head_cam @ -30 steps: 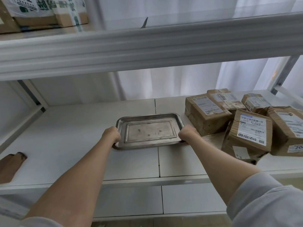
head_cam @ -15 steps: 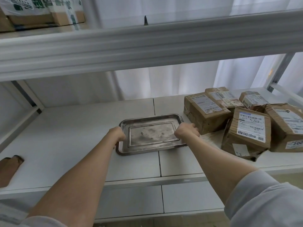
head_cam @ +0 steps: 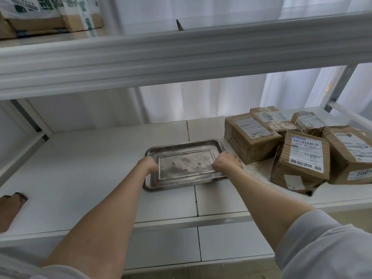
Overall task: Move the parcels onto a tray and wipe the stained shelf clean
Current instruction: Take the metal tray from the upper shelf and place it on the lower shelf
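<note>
**Both hands on the steel tray, parcels piled at the shelf's right end**

The steel tray (head_cam: 171, 187) lies mid-shelf across the seam between two white panels, its bottom smudged and carrying nothing. The left hand (head_cam: 149, 165) is curled over its left rim and the right hand (head_cam: 226, 163) clasps its right rim. Just right of the tray, five taped cardboard parcels (head_cam: 249, 137) with shipping labels crowd the right end of the white shelf (head_cam: 90, 168), the front parcel (head_cam: 302, 164) tilted. A pale brownish patch (head_cam: 259, 170) shows on the shelf beside them. A brown object (head_cam: 10, 208), cut off by the frame, sits at the left front edge. Cartons (head_cam: 50, 17) stand on the shelf above.
</note>
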A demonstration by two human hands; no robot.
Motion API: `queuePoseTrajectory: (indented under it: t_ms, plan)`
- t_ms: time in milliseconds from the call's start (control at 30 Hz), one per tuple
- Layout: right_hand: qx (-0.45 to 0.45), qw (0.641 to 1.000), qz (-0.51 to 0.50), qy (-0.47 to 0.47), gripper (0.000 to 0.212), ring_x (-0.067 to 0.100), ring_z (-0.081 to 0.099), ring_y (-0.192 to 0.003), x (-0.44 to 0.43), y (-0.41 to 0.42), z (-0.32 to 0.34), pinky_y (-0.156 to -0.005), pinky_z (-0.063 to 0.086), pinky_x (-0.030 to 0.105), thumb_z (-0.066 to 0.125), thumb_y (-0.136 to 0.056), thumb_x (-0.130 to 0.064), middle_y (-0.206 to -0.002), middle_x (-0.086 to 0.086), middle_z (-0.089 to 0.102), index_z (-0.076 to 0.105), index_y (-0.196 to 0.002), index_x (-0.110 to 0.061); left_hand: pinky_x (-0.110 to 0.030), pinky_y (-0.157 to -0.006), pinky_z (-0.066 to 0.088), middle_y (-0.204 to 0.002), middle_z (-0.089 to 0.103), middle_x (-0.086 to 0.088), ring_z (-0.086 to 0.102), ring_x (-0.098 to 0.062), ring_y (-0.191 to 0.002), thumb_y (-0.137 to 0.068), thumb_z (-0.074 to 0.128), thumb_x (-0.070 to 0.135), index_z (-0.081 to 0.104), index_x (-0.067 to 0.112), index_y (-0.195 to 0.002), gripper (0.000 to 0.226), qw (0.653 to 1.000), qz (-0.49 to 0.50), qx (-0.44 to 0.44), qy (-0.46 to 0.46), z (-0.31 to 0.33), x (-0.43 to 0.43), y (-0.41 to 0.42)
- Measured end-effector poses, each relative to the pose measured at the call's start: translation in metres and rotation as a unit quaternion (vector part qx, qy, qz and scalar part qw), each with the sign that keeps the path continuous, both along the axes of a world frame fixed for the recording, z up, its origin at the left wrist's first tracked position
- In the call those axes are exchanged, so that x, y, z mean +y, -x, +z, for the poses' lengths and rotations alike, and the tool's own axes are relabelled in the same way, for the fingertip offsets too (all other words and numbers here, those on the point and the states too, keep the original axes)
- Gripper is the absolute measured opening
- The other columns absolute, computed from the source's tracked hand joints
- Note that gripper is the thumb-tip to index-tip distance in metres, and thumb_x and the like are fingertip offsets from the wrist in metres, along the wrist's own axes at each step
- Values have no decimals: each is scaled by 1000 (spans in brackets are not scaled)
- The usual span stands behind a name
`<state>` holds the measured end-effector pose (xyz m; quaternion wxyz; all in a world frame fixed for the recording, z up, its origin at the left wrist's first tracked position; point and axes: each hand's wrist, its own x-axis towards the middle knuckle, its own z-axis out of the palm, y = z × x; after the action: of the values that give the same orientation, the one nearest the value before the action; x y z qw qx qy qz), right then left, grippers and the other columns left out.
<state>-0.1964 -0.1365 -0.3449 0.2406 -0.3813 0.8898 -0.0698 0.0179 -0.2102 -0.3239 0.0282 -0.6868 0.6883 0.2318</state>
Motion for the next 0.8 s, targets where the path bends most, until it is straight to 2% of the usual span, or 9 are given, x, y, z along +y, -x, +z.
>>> queuePoseTrajectory:
  t_ms: [133, 267, 567, 800]
  plan:
    - [6, 1000, 3, -9, 60, 34, 38, -130, 4, 5, 1, -100, 40, 38, 49, -89, -23, -145, 20, 35, 32, -144, -5, -34, -92, 48, -127, 56, -22, 56, -34, -117, -93, 50, 12, 52, -6, -122, 35, 1000, -3, 1, -1, 0, 1, -1]
    - [6, 1000, 2, -27, 59, 35, 36, -130, 7, 8, 1, -100, 40, 38, 48, -88, -22, -144, 23, 34, 33, -143, -4, -29, -78, 44, -124, 58, -22, 56, -34, -115, -91, 55, 10, 54, -6, -119, 32, 1000, -12, 18, -6, 2, 3, -2]
    - [8, 999, -2, -39, 61, 34, 39, -126, 8, 7, 0, -94, 46, 38, 48, -87, -23, -141, 23, 36, 32, -143, -5, -32, -88, 48, -126, 56, -21, 55, -34, -116, -90, 58, 12, 51, -5, -123, 38, 999, -16, 33, -2, 3, 2, -2]
    - [16, 999, -2, -36, 64, 34, 38, -128, 8, 5, 0, -95, 43, 37, 49, -87, -27, -142, 22, 36, 32, -145, -8, -32, -82, 47, -128, 55, -22, 56, -34, -117, -90, 55, 12, 50, -4, -123, 37, 999, -25, 31, -9, 3, 2, -1]
